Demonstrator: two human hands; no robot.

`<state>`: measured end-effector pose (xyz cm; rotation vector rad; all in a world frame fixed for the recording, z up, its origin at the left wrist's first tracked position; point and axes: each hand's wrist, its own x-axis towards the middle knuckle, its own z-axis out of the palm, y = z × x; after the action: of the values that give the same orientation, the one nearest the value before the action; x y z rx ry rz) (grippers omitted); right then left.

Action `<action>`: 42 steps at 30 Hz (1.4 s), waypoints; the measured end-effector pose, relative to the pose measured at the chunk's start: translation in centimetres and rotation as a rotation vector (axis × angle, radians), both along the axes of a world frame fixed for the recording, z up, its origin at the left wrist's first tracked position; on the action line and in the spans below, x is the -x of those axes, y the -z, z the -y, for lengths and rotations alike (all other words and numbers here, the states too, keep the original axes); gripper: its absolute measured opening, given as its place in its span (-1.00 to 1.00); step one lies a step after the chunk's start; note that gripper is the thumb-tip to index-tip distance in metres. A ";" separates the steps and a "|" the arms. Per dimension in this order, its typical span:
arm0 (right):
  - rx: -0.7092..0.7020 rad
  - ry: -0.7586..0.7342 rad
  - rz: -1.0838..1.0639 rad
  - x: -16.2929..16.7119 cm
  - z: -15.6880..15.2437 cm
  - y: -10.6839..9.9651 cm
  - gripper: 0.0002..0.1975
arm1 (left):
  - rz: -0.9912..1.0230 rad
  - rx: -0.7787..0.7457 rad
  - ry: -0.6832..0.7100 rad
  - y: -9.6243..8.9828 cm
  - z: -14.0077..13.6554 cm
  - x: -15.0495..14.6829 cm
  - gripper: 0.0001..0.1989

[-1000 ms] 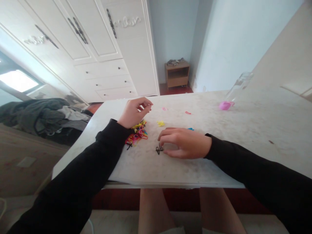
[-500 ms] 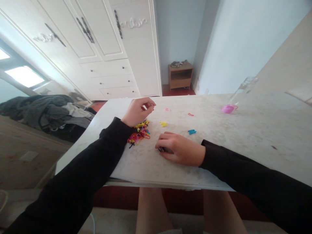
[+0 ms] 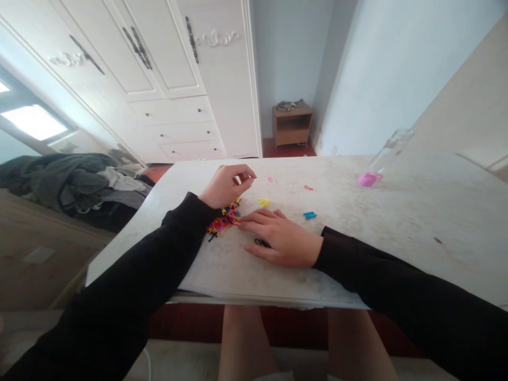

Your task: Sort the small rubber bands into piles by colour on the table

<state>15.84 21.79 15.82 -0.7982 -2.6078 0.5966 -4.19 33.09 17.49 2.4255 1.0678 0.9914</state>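
Observation:
A mixed heap of small coloured hair ties [image 3: 223, 222] lies on the white table [image 3: 389, 238]. My left hand [image 3: 227, 186] hovers at the heap's far side with fingers curled and thumb near the fingertips; anything pinched there is too small to make out. My right hand [image 3: 280, 239] is palm down, thumb and fingers apart, its forefinger reaching the heap's right edge. Black hair ties [image 3: 262, 243] show beneath that hand, between thumb and fingers. Apart from the heap lie yellow hair ties [image 3: 264, 202], blue hair ties [image 3: 309, 215], a pink one [image 3: 271, 179] and a red one [image 3: 308, 187].
Toward the far right, a clear bottle [image 3: 391, 151] stands by a pink object [image 3: 368, 179] on the table. Dark clothes [image 3: 75, 185] are piled to the left. Beyond the table are a white wardrobe [image 3: 226, 106] and a small wooden cabinet [image 3: 292, 127].
My right hand has moved left to the heap and its fingers have spread, uncovering the black hair ties more. My left hand has barely moved. The view has shifted slightly.

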 end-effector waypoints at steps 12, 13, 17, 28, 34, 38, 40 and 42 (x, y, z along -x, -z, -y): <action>0.057 0.004 -0.001 0.1 -0.4 -0.1 -0.60 | -0.001 -0.006 0.007 0.0 0.1 -0.1 -0.83; 0.053 0.009 -0.010 0.1 -0.5 -0.1 -0.61 | 0.000 -0.006 0.007 0.1 0.1 -0.1 -0.83; 0.049 0.028 -0.037 -0.1 -0.5 -0.3 -0.61 | -0.004 0.004 0.013 0.0 0.1 -0.2 -0.82; 0.066 0.036 0.034 0.0 -0.2 -0.2 -0.63 | -0.010 0.009 0.027 -0.1 0.2 -0.2 -0.83; -0.122 0.201 -0.104 -2.0 -2.3 -1.0 -0.74 | -0.027 0.033 0.045 -0.2 0.1 0.2 -0.79; -0.252 0.492 -0.142 -6.9 -6.0 -1.8 -0.76 | -0.057 0.135 0.194 -0.7 0.2 0.5 -0.71; -0.241 0.633 -0.109 -9.3 -7.5 -2.0 -0.85 | -0.057 0.142 0.233 -0.8 0.3 0.6 -0.69; -0.205 0.703 -0.064 -11.0 -8.5 -2.0 -0.89 | -0.060 0.135 0.235 -0.8 0.3 0.6 -0.70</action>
<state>26.82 30.32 17.86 -1.4788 -2.0714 0.1424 -4.81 32.80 18.28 2.4138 0.8153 0.7501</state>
